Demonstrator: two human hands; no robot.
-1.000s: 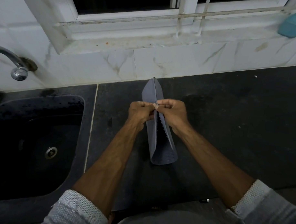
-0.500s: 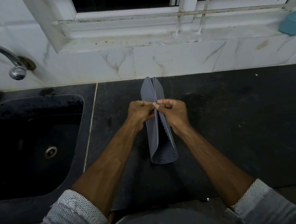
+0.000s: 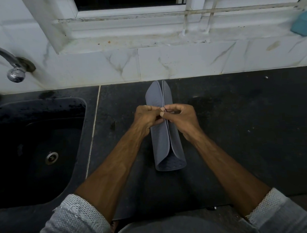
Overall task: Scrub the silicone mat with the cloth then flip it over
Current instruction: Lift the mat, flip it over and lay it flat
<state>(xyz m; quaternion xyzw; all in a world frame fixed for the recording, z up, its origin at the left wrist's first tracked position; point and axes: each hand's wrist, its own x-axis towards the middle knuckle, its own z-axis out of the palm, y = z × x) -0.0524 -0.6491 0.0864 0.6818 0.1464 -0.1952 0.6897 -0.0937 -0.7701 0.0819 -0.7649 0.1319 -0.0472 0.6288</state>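
A grey silicone mat (image 3: pixel 161 145) stands folded lengthwise on the black counter (image 3: pixel 236 131), its two long edges brought together on top. Ridged texture shows inside its near open end. My left hand (image 3: pixel 146 116) pinches the left edge at the fold's top. My right hand (image 3: pixel 181 116) pinches the right edge, thumb and fingertips meeting the left hand's over the seam. No cloth is in sight.
A black sink (image 3: pixel 37 146) with a metal drain lies to the left, and a chrome tap (image 3: pixel 13 69) reaches over it. White tiled wall and a window sill (image 3: pixel 146 38) run behind. A teal object (image 3: pixel 301 24) sits on the sill at far right.
The mat's two upper edges have closed tighter together, so the toothed inner side on the right is now hidden. Both hands stay pinched at the same spot.
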